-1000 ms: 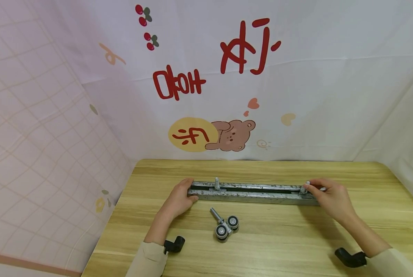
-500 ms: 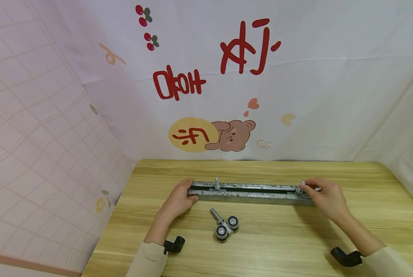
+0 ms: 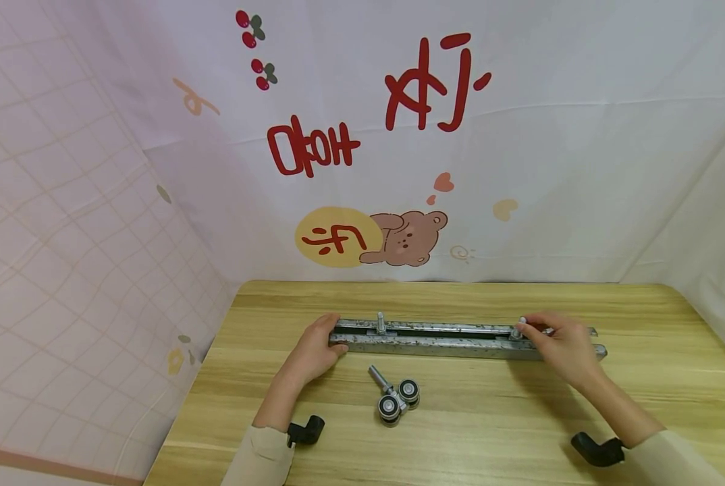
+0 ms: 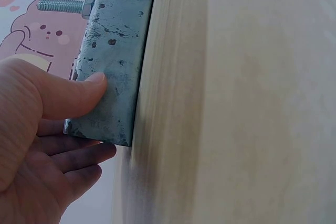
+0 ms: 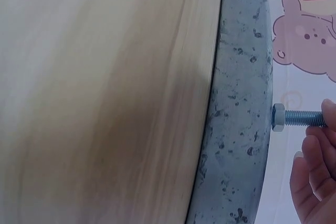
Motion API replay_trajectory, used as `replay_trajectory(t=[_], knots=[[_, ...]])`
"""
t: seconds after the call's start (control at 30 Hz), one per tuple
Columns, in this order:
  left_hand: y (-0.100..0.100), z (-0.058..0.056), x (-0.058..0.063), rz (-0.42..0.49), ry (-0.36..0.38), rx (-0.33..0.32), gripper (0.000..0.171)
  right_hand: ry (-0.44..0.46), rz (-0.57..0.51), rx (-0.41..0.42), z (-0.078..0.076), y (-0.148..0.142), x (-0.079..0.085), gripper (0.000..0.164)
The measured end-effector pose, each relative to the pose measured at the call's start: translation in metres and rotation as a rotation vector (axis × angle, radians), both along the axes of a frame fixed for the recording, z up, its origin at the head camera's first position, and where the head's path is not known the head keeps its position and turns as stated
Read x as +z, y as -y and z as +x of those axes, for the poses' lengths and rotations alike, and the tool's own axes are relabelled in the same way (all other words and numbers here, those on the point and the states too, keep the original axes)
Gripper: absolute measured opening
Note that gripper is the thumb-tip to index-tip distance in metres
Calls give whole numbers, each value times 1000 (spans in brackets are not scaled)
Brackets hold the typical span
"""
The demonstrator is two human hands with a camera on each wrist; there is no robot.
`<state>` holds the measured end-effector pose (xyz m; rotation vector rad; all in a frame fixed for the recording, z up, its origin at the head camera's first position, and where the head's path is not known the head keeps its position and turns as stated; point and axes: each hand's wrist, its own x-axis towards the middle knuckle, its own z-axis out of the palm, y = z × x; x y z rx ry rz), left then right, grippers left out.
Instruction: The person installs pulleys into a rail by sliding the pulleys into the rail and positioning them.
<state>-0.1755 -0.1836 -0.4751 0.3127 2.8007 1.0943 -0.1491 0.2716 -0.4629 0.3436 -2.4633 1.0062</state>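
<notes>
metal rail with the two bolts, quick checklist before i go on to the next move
1. Metal rail lying on the table: ok.
2. Left hand gripping the rail's left end: ok, thumb on its near side.
3. Right hand on the right bolt: ok, pinching its free end.
4. Left bolt standing up from the slot: ok.
5. Roller trolley in the rail: not ok, it lies loose on the table.
6. What sits under the bolts inside: cannot tell, hidden.

Soft light fills the head view, a faint shadow (image 3: 547, 395) darkening the tabletop (image 3: 472, 432) at four o'clock; both wrist views look dimmer.
</notes>
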Motion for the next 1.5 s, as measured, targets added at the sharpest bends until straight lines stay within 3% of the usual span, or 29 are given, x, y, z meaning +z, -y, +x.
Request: replay_trajectory(t=[0.27, 1.5], knots=[[0, 0, -3, -6, -8, -2, 69, 30, -8, -9, 0, 5, -1, 9], [1, 1, -1, 5, -22, -8, 68, -46, -3, 12, -8, 27, -9, 13]])
